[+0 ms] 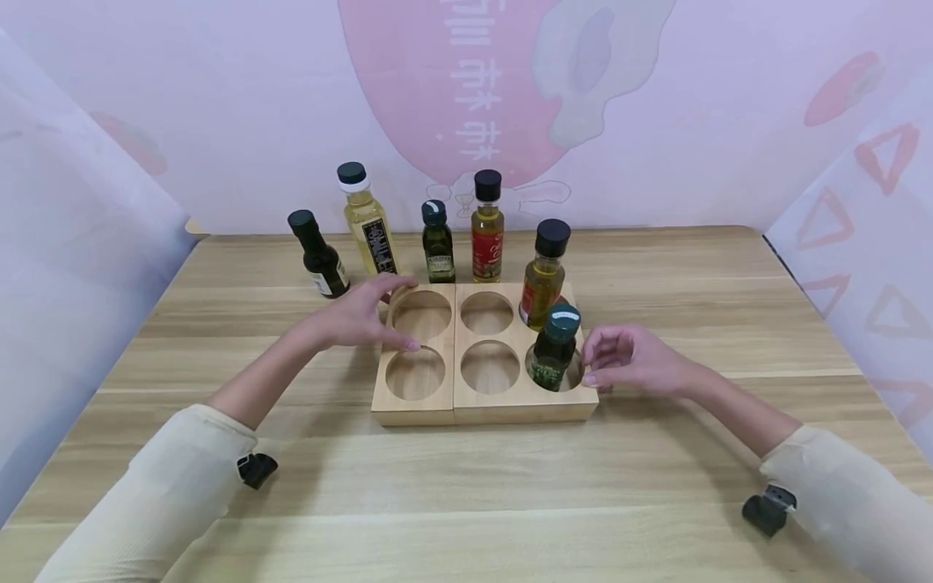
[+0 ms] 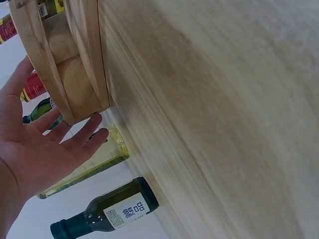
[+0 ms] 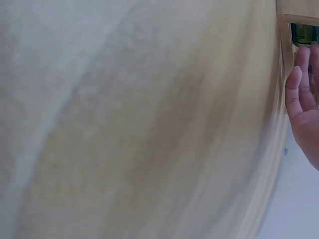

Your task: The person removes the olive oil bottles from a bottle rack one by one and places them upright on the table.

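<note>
The front bottle [image 1: 551, 358] could be tipped if the rack [image 1: 521, 411] were jolted by the left hand [image 1: 362, 314], spread wide, or the right hand [image 1: 636, 358], loosely curved and empty.

Bottle holder [image 1: 525, 412]: pale honey wood. Front seated bottle [image 1: 551, 356]: dark green, green-capped. Rear seated bottle [image 1: 544, 281]: golden, red-labelled, black-capped. Tabletop [image 1: 466, 494]: beige, brown-streaked. Sleeves [image 1: 156, 494]: cream. Backdrop [image 1: 255, 121]: pale lilac, pink motifs.

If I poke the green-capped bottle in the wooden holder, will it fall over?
The green-capped bottle probably won't tip easily, since its base sits in a round hole in the wooden holder. It might wobble, because the hole looks wider than it is.
</note>
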The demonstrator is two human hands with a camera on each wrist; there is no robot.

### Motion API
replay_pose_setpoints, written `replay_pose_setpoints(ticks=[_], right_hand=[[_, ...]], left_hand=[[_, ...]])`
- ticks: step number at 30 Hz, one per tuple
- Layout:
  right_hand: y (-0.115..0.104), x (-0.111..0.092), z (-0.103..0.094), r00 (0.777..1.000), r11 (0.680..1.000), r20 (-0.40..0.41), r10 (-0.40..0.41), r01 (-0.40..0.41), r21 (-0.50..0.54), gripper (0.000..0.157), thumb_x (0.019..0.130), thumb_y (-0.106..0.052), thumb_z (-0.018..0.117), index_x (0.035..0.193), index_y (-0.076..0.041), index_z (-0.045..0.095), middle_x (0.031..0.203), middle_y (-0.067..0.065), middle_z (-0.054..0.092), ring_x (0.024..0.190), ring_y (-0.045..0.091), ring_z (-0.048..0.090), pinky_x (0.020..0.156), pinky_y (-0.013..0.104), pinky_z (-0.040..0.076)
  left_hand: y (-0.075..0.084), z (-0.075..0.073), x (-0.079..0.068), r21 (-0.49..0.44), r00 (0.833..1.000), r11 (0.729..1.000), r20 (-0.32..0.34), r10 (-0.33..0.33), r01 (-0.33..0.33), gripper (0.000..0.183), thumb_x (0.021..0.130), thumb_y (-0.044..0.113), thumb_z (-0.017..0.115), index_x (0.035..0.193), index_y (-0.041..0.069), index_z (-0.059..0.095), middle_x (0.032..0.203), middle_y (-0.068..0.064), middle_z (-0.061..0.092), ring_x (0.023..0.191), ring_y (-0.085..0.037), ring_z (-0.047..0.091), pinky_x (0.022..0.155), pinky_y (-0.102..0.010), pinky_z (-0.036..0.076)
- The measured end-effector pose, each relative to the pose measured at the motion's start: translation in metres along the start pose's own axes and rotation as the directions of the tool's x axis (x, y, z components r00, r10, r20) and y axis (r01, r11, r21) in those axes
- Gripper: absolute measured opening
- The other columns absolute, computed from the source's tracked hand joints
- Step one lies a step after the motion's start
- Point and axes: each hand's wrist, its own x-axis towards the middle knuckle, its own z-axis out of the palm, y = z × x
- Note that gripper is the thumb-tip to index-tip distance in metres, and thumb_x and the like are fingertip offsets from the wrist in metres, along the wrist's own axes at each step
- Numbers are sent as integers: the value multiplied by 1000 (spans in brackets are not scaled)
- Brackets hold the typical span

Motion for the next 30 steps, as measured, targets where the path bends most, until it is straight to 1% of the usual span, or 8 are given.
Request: replay_pose_setpoints(ticks=[5,11,17,21,24,30], right_hand=[[-2,3,-3,1000,1000,20,2,-2,-17,19,86,6,76,97,9,61,90,6,70,83,19,70,78,30,63],[-3,6,-6,998,1000,66,23,-23,3,19,87,5,77,96,9,60,90,5,70,84,18,70,76,29,62],[-6,9,-10,993,999,110,48,-50,14,20,88,3,78,96,7,60,89,4,68,81,16,68,72,29,61],[-8,11,-11,990,999,134,45,-47,15,20,88,3,78,95,7,60,89,3,67,81,15,68,71,29,61],[-9,12,-11,988,999,150,38,-38,0,19,88,3,77,94,7,59,89,3,68,82,16,70,73,30,62],[-14,12,-15,982,999,187,22,-14,-45,17,89,2,77,91,4,60,86,1,67,78,13,67,70,28,61]], left_hand=[[1,-1,0,2,1000,1000,5,-9,9,97,79,28,92,155,-1,39,154,-24,42,133,-44,45,110,-61,42],[3,-1,-1,2,1000,1000,6,-13,13,98,79,27,92,156,-2,38,153,-25,42,132,-44,46,109,-61,43],[4,-2,-1,5,1000,1000,11,-20,20,97,80,27,92,156,-1,38,153,-24,42,132,-45,46,109,-60,43],[5,-2,-2,8,999,999,15,-32,32,98,80,27,92,156,-1,38,154,-24,42,133,-45,46,109,-61,43],[6,-3,-3,6,999,999,17,-36,36,98,80,26,92,157,-1,37,153,-24,42,133,-45,46,110,-60,43],[7,-2,-2,11,1000,1000,17,-20,20,96,81,25,91,156,-3,38,154,-26,42,132,-46,47,111,-60,43]])
